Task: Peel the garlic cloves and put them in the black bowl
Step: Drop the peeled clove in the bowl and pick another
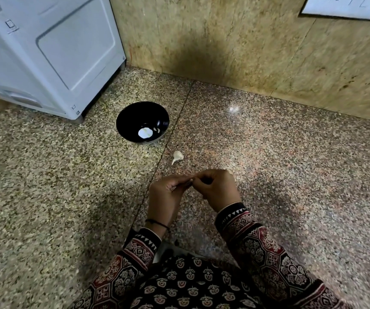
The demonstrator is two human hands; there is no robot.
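I see left hand (pixel 168 195) and right hand (pixel 217 188) pinching one small pale garlic clove (pixel 192 180); white garlic bulb (pixel 177 156) just beyond, glossy black bowl (pixel 126 117) farther left.

Behind my fingers (pixel 178 183), dark sleeves (pixel 260 248) show red and cream shapes, with white triangles at each cuff (pixel 235 213). A thin black thread (pixel 157 223) rings my left wrist. Little flowers dot my black top (pixel 190 283).

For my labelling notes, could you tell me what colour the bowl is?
The bowl is glossy black, clearest in the head view.
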